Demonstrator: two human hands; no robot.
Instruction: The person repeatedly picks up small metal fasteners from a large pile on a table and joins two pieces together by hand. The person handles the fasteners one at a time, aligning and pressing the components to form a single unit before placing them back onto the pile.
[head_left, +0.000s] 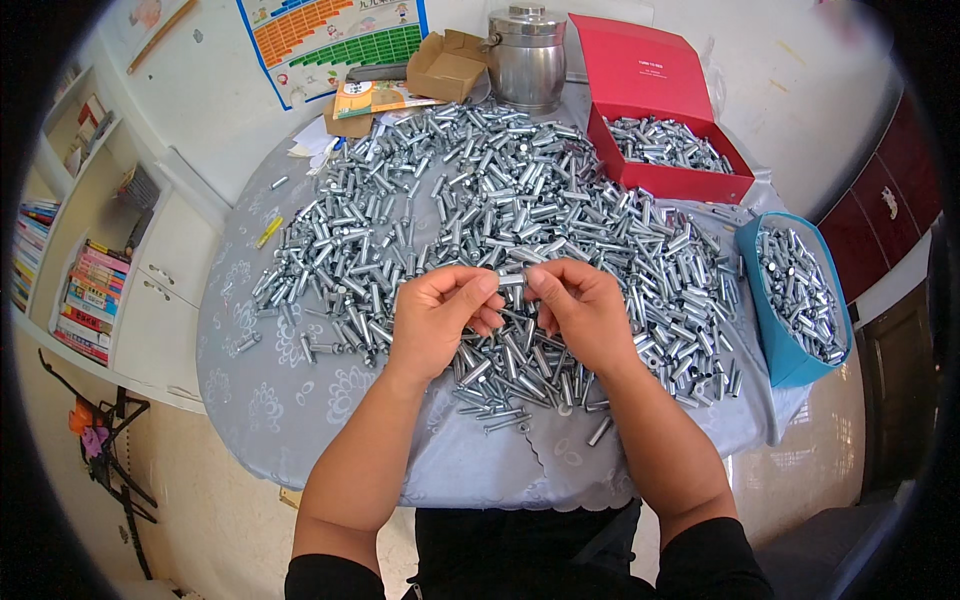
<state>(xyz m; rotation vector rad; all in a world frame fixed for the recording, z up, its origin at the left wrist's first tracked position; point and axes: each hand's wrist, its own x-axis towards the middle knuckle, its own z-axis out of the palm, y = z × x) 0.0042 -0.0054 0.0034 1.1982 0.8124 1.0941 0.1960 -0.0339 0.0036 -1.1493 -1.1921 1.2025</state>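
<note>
Between my two hands I hold a short silvery metal sleeve [512, 281] level above the heap. The thumb and fingers of my left hand [437, 318] pinch its left end. My right hand [585, 312] has its thumb and forefinger closed at the right end; whether a second part sits inside the sleeve is hidden by the fingers. Below and around both hands spreads a large pile of loose metal sleeves and bolts [490, 190]. A few lie apart near the front edge and at the left.
The round table wears a grey patterned cloth [270, 400]. A red open box [680, 182] and a blue box [785, 368], both holding metal pieces, stand at the right. At the back are a steel pot [528, 65] and a cardboard box [447, 68]. A yellow pen-like object [269, 232] lies left.
</note>
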